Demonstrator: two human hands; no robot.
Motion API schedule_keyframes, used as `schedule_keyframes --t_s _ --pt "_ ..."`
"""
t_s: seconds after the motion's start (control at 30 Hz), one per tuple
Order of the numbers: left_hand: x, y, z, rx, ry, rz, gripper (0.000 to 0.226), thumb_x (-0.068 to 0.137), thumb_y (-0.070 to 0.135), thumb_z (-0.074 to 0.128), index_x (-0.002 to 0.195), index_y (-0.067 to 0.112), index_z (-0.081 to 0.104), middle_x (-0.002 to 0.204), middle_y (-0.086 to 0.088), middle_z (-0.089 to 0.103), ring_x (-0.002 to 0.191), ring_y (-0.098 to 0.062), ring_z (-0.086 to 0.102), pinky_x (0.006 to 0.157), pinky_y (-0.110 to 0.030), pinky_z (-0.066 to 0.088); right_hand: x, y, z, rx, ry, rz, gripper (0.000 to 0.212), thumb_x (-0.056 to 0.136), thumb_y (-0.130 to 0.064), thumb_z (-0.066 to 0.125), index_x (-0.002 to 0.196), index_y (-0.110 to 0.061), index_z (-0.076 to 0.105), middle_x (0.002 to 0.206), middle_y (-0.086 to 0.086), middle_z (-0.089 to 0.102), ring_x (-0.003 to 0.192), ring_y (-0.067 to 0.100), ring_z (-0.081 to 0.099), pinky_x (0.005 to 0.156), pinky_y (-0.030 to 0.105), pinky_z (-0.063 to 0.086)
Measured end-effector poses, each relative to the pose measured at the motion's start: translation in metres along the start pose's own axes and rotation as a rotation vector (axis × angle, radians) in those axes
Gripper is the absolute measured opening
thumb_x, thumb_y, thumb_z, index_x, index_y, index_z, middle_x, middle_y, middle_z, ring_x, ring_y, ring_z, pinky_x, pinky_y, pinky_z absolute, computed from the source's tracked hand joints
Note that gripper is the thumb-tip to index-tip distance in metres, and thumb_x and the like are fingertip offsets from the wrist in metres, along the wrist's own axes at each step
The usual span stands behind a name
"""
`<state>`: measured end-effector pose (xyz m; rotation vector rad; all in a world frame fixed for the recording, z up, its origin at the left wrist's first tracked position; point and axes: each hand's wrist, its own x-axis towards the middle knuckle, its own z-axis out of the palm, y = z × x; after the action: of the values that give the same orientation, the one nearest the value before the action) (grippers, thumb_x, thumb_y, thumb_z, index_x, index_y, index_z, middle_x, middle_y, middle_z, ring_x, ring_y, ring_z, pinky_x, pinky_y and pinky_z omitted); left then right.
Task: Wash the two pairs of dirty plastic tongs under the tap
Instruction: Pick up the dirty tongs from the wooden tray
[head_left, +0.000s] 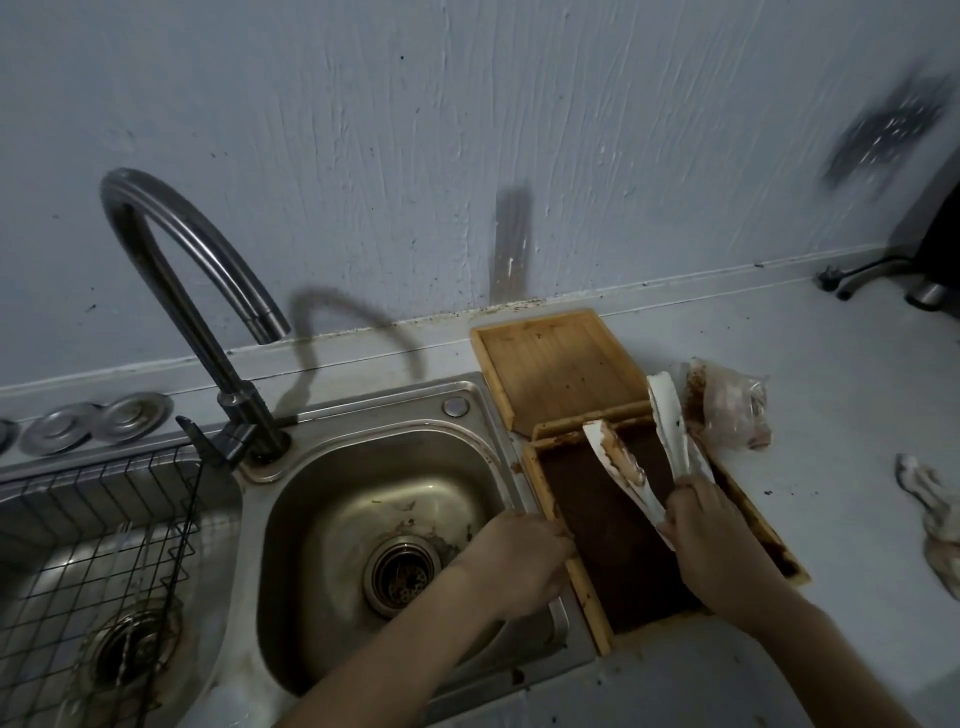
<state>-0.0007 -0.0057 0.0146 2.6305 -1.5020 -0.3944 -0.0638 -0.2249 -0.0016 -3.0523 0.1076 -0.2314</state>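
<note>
On the table (779, 364) beside the sink (363, 499), my left hand (519, 556) grips the edge of the wooden tray (613, 545); my right hand (711, 535) is closed around the white tongs (670, 415) over it, smeared brown

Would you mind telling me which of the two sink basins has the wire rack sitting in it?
The left basin holds the black wire rack. The right basin, under the tap's base, has none, only its drain strainer.

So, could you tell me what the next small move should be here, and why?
Probably lift the white tongs leftward over the sink: the right hand grips them above the wooden tray, smeared brown, and the tap shows no water.
</note>
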Motion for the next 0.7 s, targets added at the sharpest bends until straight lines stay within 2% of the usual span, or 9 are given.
schedule_keyframes --t_s 0.17,0.33,0.43,0.53,0.6,0.7 --pt "-0.001 -0.003 -0.005 -0.020 -0.021 -0.035 0.041 0.092 0.024 0.043 0.132 0.017 0.050 0.131 -0.005 0.056 0.120 -0.025 0.052 0.100 -0.041 0.041 0.006 -0.014 -0.009 0.015 0.062 -0.083 0.015 0.074 -0.013 0.073 0.082 -0.007 0.062 0.098 0.014 0.060 0.081 0.020 0.063 0.071 0.021 0.050" --pt "-0.006 -0.008 -0.014 -0.183 0.127 -0.090 0.044 0.093 0.026 0.048 0.137 0.024 0.045 0.142 0.003 0.048 0.129 -0.016 0.046 0.103 -0.034 0.039 0.017 -0.032 -0.024 0.045 0.127 -0.138 0.015 0.074 -0.013 0.073 0.082 -0.006 0.062 0.096 0.014 0.058 0.084 0.018 0.059 0.075 0.022 0.047" --pt "-0.007 -0.001 -0.025 -0.484 0.248 -0.135 0.047 0.092 0.027 0.054 0.138 0.024 0.043 0.140 0.004 0.050 0.127 -0.010 0.047 0.102 -0.026 0.039 0.025 -0.038 -0.028 0.269 0.112 -0.166 0.009 0.083 -0.013 0.063 0.084 -0.009 0.055 0.101 0.007 0.049 0.086 0.010 0.047 0.072 0.014 0.041" --pt "-0.001 0.009 -0.033 -0.892 0.326 -0.191 0.038 0.088 0.024 0.062 0.124 0.028 0.051 0.120 0.010 0.061 0.110 -0.002 0.057 0.094 -0.019 0.046 0.034 -0.044 -0.030 0.444 0.021 -0.168 0.010 0.088 -0.021 0.057 0.087 -0.012 0.052 0.101 0.001 0.047 0.089 0.011 0.050 0.076 0.023 0.048" --pt "0.005 0.013 -0.033 -1.041 0.396 -0.238 0.030 0.085 0.019 0.065 0.111 0.027 0.052 0.100 0.013 0.064 0.096 -0.002 0.063 0.091 -0.026 0.052 0.038 -0.049 -0.034 0.517 -0.042 -0.152 0.010 0.087 -0.022 0.059 0.089 -0.013 0.055 0.101 0.001 0.048 0.092 0.011 0.051 0.081 0.024 0.047" --pt "0.013 0.013 -0.027 -1.046 0.434 -0.309 0.032 0.082 0.019 0.067 0.109 0.016 0.050 0.104 -0.003 0.065 0.098 -0.016 0.065 0.088 -0.041 0.055 0.039 -0.055 -0.036 0.542 -0.060 -0.136 0.008 0.083 -0.018 0.064 0.085 -0.015 0.058 0.099 -0.001 0.049 0.091 0.008 0.051 0.083 0.021 0.044"
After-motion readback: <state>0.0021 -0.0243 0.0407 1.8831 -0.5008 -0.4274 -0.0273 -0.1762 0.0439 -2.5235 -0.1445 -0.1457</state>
